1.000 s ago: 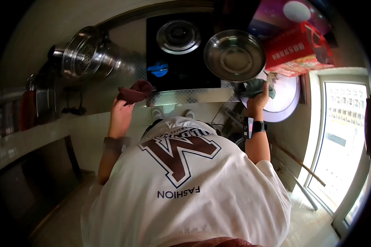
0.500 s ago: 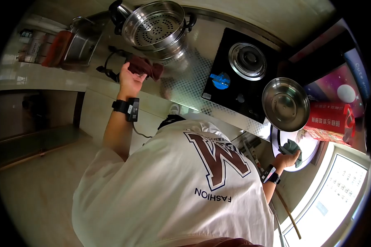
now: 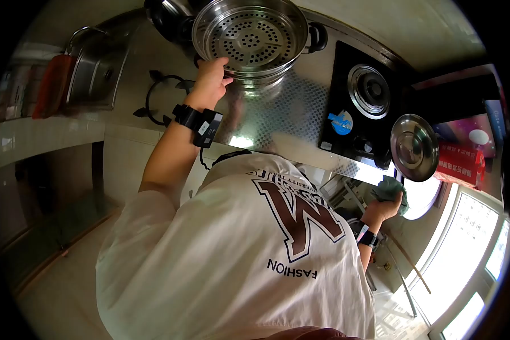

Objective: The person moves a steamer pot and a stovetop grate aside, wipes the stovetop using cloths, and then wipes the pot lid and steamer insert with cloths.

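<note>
My left hand (image 3: 209, 84) is at the near left side of the steel steamer pot (image 3: 255, 72), touching or just in front of it. Two of its fingertips show apart, and no cloth is visible in it. Perforated holes cover the steamer tray (image 3: 249, 39) inside the pot. My right hand (image 3: 384, 211) grips a crumpled green cloth (image 3: 389, 189), below the shiny steel bowl (image 3: 415, 147) and beside a round white surface (image 3: 424, 198).
A black cooktop (image 3: 345, 93) carries a round steel lid (image 3: 369, 90). Further right stand a red bag (image 3: 459, 165) and a purple box (image 3: 470, 133). At left are a sink (image 3: 96, 71), a red-orange item (image 3: 54, 85) and a black ring stand (image 3: 148, 102).
The view has turned and shifted left. My left hand has moved to the steamer pot, and the brown cloth it held is out of sight. My right hand still holds the green cloth.
</note>
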Available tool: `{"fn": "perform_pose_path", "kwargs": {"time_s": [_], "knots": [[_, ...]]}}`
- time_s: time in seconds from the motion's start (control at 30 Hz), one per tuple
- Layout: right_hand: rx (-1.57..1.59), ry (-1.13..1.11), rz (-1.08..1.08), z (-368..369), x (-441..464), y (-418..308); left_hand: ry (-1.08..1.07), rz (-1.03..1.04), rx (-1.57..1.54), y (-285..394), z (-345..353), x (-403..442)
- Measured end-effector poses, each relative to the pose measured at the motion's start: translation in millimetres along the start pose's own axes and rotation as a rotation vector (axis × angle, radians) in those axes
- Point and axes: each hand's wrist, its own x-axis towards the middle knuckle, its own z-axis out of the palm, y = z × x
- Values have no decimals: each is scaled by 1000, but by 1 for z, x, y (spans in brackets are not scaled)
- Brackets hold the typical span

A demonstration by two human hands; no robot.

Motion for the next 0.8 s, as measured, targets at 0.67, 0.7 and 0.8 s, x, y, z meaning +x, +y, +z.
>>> {"fn": "perform_pose_path", "kwargs": {"time_s": [0.67, 0.7, 0.8], "knots": [[2, 40, 37, -4, -111, 23, -209, 414, 1008, 74, 24, 119], [6, 24, 41, 0, -112, 22, -180, 504, 1017, 76, 25, 119], [-9, -27, 26, -1, -104, 24, -141, 663, 1012, 86, 29, 116]]}}
